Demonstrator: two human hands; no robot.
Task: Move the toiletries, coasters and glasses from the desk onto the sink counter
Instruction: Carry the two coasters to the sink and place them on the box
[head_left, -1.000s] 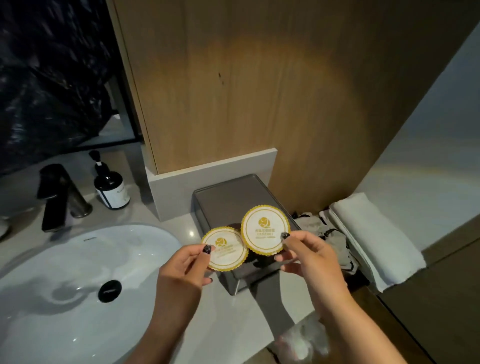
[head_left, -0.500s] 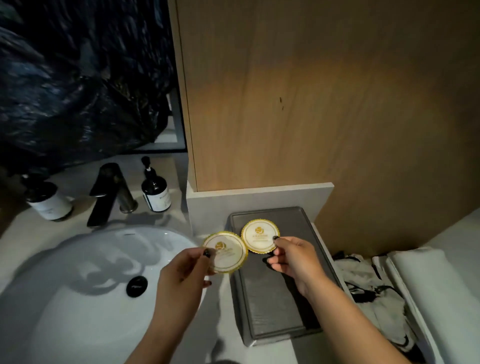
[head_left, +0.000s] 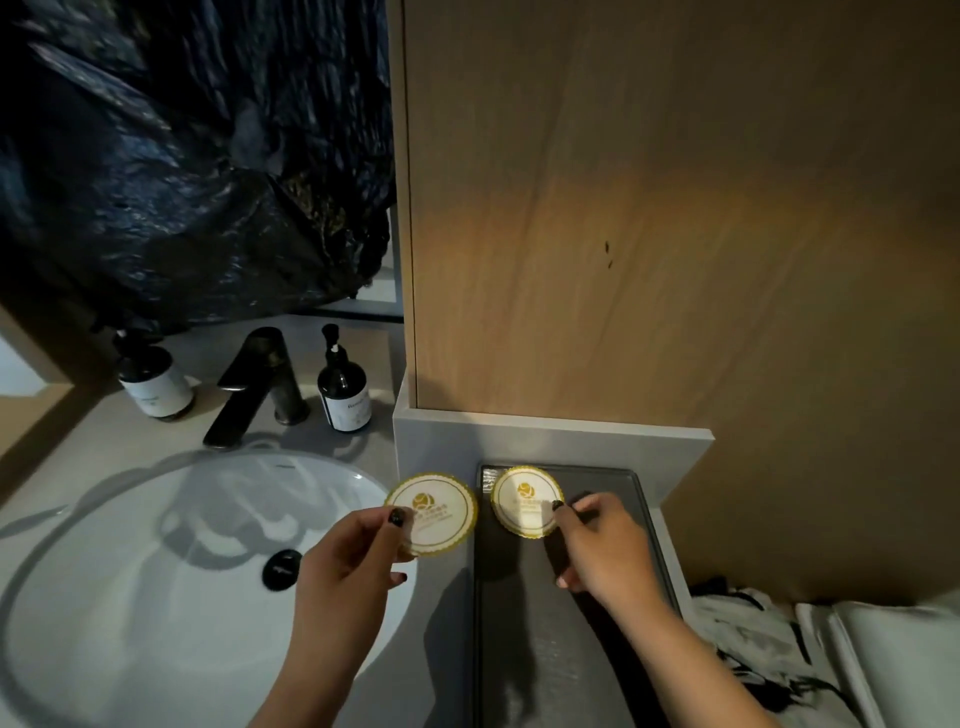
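Observation:
Two round white coasters with gold scalloped rims are in my hands. My left hand (head_left: 353, 561) pinches the left coaster (head_left: 434, 512) by its near edge, above the gap between the white sink basin (head_left: 130, 597) and the grey tray (head_left: 561, 623). My right hand (head_left: 602, 545) pinches the right coaster (head_left: 525, 500) over the tray's far left corner. Whether that coaster touches the tray I cannot tell. The tray lies on the pale sink counter (head_left: 447, 623).
A black faucet (head_left: 260, 384) stands behind the basin, with a dark pump bottle (head_left: 343, 387) on its right and another labelled bottle (head_left: 153, 384) on its left. A wooden panel (head_left: 675, 208) rises behind the tray. Towels and cloth (head_left: 779, 654) lie at the right.
The view has tilted down and shifted over the counter. The two coasters, overlapping before, have moved apart; my right hand has carried its coaster lower over the tray's far left corner.

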